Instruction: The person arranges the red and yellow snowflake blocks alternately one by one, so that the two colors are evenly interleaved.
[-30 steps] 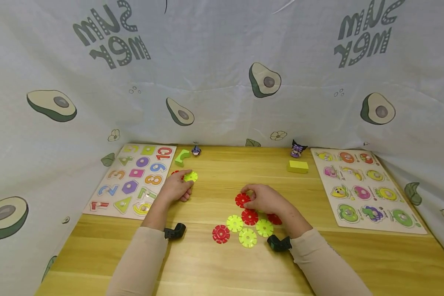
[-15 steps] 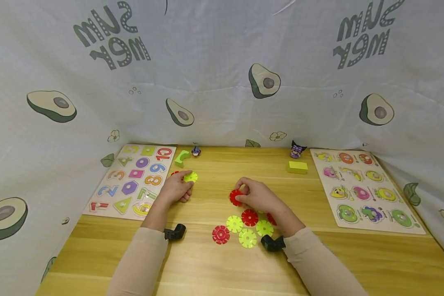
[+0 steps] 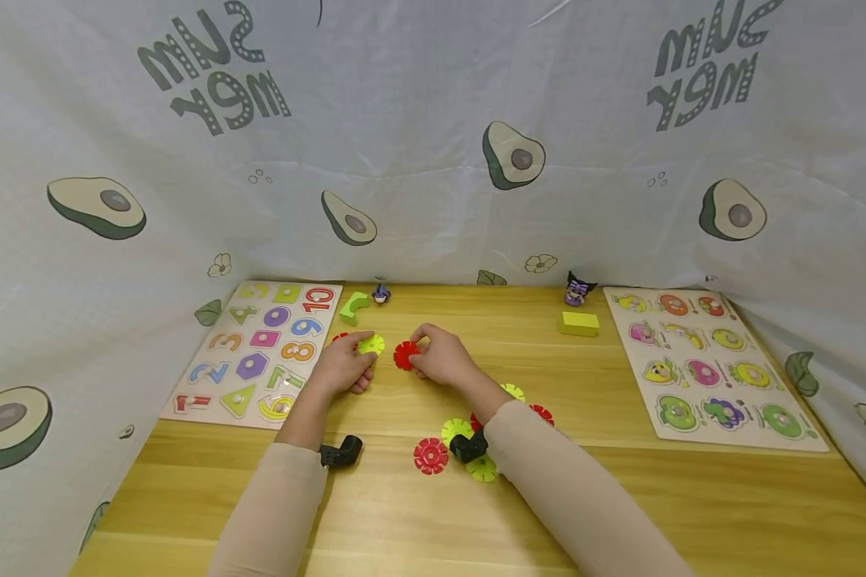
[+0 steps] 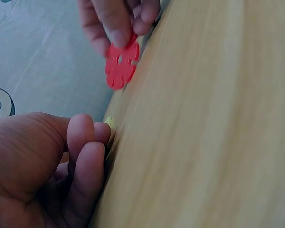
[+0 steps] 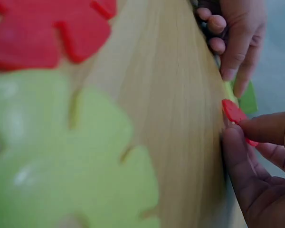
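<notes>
My left hand (image 3: 344, 365) pinches a yellow notched interlocking disc (image 3: 372, 344) between thumb and index finger, low over the table at the left. A red disc (image 3: 341, 336) shows partly behind that index finger. To the right, my right hand (image 3: 440, 357) holds another red interlocking disc (image 3: 405, 355) by its right edge, its face toward the head camera. In the left wrist view this red disc (image 4: 120, 66) is tilted, gripped from above. Only a sliver of the yellow disc (image 4: 110, 122) appears past the left fingertips there.
Several red and yellow discs, including a red one (image 3: 430, 456), lie partly under my right forearm. A number puzzle board (image 3: 209, 344) is left, a fruit board (image 3: 664, 385) right. Behind stand a green arch block (image 3: 354, 308), yellow block (image 3: 580, 324) and two small figures.
My right hand has carried the red disc left and away from the loose discs, close to the left hand. The left hand has stayed in place with the yellow disc.
</notes>
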Demonstrator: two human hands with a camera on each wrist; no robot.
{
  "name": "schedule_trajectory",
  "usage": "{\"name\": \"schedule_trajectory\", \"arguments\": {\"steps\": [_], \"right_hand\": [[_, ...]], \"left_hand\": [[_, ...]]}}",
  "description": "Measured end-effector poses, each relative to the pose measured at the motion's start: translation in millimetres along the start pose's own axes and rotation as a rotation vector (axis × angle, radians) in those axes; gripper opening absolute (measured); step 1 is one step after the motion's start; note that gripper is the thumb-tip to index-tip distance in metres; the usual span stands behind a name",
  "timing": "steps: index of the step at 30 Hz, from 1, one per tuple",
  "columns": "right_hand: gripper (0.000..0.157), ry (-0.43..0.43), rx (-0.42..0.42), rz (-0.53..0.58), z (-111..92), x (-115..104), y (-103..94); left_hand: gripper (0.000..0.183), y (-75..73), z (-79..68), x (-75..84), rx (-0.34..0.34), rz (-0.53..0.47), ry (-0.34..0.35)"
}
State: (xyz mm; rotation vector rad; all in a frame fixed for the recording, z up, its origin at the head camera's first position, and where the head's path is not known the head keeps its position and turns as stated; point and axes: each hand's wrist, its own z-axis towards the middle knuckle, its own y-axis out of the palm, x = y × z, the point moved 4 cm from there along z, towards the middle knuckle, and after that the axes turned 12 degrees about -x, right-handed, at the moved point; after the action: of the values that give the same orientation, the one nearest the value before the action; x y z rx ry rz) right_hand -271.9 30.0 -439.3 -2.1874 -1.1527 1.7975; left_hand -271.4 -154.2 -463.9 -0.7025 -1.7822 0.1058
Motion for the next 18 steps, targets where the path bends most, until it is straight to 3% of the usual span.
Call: {"name": "schedule_trajectory", "arguments": {"steps": [3,7,18], "right_hand": [[0.022,0.015,0.000,-0.037,9.2,-4.9,2.7],[0.023,0.038,0.003,-0.001,16.7,-6.3,4.1],[0.028,0.068,0.022,0.005,22.0,-0.7,6.2]], "left_hand": [[0.048,-0.2,0.5,-0.7,0.002,-0.005,-0.001],[0.047,-0.3,1.2,-1.2,0.003,-0.009,-0.004],[0.048,0.1,-1.0,0.2,-0.002,-0.028,0.000]]}}
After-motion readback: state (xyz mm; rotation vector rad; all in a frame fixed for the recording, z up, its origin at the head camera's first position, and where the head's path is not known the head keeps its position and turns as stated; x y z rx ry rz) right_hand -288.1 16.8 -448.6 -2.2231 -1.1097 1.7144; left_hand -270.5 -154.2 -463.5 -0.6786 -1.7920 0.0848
